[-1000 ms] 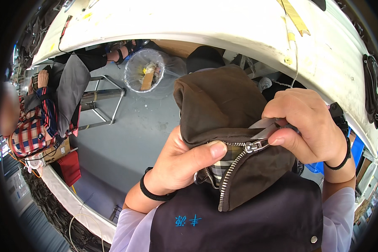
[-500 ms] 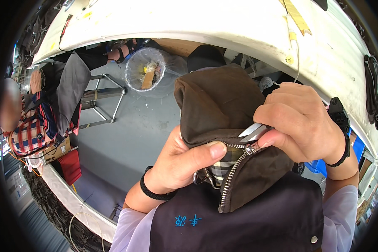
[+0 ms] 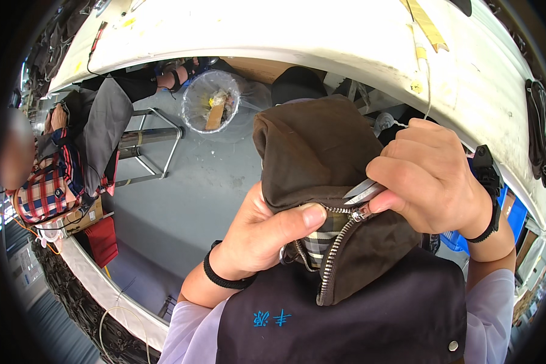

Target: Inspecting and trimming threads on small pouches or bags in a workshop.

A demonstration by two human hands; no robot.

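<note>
Both hands work on a dark brown garment [image 3: 315, 145] with a metal zipper [image 3: 330, 267] and checked lining [image 3: 321, 239] showing in its opening. My left hand [image 3: 261, 233] grips the cloth from the left, its thumb laid beside the zipper teeth. In my right hand [image 3: 421, 176] is a small pair of metal thread snips [image 3: 363, 193], mostly hidden by the fingers. The blades point left, lying along the seam just above the zipper slider [image 3: 360, 213]. My right thumb tip is close to the slider; whether it touches cannot be made out.
A white-topped table [image 3: 224, 27] curves across the far side. Below it stand a lined waste bin [image 3: 188, 103] and a metal-framed stool [image 3: 176, 145]. At the left sits another person in a checked shirt [image 3: 39, 194], near a red bin [image 3: 102, 239]. Dark pieces hang at lower left.
The snips' blades, spread apart before, are now closer together. My right hand has shifted very slightly; my left hand keeps its hold. The other person's hand has moved a little.
</note>
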